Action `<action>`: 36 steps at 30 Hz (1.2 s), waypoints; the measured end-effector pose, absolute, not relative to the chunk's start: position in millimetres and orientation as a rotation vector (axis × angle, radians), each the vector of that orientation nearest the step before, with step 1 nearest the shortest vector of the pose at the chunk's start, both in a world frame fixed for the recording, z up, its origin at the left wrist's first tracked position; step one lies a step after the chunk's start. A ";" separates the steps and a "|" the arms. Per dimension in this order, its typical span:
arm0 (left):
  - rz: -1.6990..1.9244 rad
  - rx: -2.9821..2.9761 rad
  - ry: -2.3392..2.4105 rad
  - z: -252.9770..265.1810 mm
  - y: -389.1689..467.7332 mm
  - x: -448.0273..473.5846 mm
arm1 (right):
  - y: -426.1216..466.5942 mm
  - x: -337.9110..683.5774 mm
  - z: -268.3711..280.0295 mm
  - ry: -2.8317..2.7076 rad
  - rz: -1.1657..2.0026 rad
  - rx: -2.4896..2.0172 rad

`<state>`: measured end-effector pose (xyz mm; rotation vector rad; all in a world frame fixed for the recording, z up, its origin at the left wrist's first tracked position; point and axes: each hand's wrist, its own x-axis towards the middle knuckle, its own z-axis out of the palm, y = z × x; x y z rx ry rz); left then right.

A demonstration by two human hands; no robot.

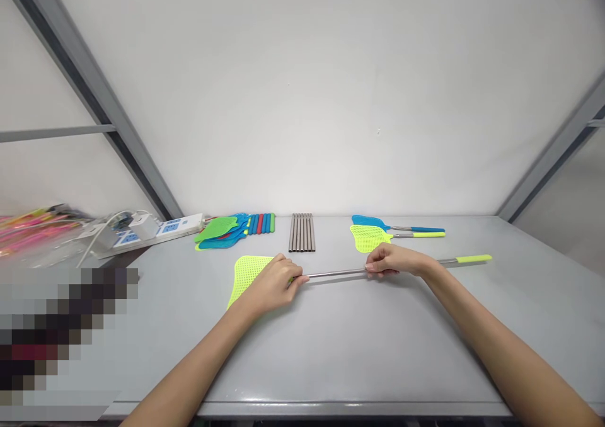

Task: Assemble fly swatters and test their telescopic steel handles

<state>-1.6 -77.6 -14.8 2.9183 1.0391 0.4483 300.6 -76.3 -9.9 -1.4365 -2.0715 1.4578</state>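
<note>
A yellow-green fly swatter [335,273] with a long metal rod lies across the space between my hands, its perforated head at the left and its yellow grip at the right. My left hand [276,282] is closed on the rod close to the head and covers part of it. Farther right, my right hand [390,261] pinches the rod between thumb and fingers. Behind my right hand lie a blue swatter [368,222] and another yellow-green swatter [370,238], both with short metal rods.
Several metal tubes [301,232] lie side by side at the back middle. Left of them are coloured grips [261,223] and a pile of swatter heads [217,228]. A white power strip [174,227] with plugs sits at the back left, near plastic-wrapped items [42,235].
</note>
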 end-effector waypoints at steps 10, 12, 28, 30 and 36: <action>0.523 3.055 1.008 -20.7 -84.3 1.7 | -79.1 289.6 -15.7 -2.032 1.722 -1.415; 0.509 3.064 0.999 -20.6 -85.5 2.6 | -78.9 289.9 -16.8 -2.020 1.822 -1.418; 0.334 2.839 1.063 -19.7 -84.3 4.0 | -78.8 285.1 -22.0 -1.927 1.816 -1.342; 0.317 2.825 1.070 -19.5 -84.3 4.2 | -78.6 283.8 -21.8 -1.921 1.763 -1.351; 0.350 2.769 1.046 -21.7 -83.9 5.1 | -78.5 281.5 -21.0 -1.995 1.734 -1.368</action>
